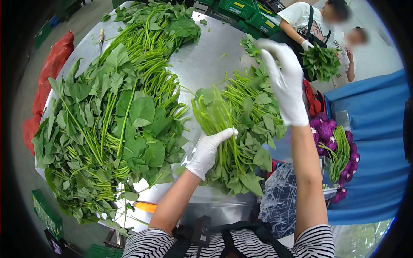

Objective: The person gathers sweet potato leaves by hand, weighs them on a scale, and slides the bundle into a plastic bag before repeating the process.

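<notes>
My left hand [207, 151], in a white glove, grips a bunch of leafy greens [209, 112] around its stems. The cut stem ends point up and away, while the broad leaves hang toward my body. My right hand [283, 81], also gloved, is raised at the right with its fingers bent and apart from the thumb; nothing shows between them. Beneath and beside it lies a smaller pile of greens [263, 111] with long stems. A big heap of the same greens [144, 107] covers the left side of the metal table [202, 53].
A knife with a wooden handle [101, 36] lies at the far left, and an orange handle [145, 207] near me. Green crates [236, 7] stand behind. At right are purple bundles [325, 131] and a co-worker [297, 21] with greens. Red sacks [53, 64] lie left.
</notes>
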`<action>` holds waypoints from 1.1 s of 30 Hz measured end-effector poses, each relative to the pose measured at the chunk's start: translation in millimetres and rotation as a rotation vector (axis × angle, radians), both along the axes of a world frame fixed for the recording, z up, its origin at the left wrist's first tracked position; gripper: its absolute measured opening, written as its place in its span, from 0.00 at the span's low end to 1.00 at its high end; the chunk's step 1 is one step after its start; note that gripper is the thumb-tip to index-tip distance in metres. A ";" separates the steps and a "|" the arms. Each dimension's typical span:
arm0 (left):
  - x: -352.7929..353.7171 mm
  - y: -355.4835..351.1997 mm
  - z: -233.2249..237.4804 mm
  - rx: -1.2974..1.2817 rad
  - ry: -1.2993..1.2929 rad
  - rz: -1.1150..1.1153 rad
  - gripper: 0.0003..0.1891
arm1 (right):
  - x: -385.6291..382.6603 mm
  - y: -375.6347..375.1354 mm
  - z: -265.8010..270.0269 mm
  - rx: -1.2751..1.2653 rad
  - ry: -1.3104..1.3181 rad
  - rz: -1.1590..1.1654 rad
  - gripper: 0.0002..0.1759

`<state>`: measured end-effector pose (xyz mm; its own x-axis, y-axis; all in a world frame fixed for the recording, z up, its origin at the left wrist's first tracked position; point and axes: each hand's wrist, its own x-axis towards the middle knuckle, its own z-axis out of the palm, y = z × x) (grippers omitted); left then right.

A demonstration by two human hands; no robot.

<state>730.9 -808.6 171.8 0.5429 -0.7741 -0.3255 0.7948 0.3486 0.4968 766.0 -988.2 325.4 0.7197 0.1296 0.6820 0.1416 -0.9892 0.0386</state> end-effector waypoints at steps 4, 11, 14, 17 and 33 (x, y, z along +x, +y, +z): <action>-1.3 -0.6 -4.6 -0.071 -0.096 0.026 0.10 | 11.1 -5.7 -33.0 0.278 0.293 -0.040 0.38; -4.5 0.9 1.0 -0.059 -0.153 0.050 0.09 | -20.4 21.0 -65.5 0.918 0.904 -0.068 0.21; -3.7 -2.0 -7.9 -0.088 -0.043 0.100 0.09 | -26.5 15.1 -57.3 0.953 0.878 -0.114 0.19; -3.2 -4.2 -11.7 -0.124 -0.031 0.054 0.11 | -38.5 37.6 -47.0 0.919 1.039 -0.185 0.19; 6.4 1.4 -20.3 -0.208 -0.088 -0.009 0.31 | -49.7 62.3 -81.6 0.955 0.533 -0.002 0.09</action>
<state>737.3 -807.2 151.5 0.5550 -0.8245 -0.1099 0.7551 0.4440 0.4824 716.3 -925.9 243.8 0.9520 -0.2886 0.1018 -0.0887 -0.5787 -0.8107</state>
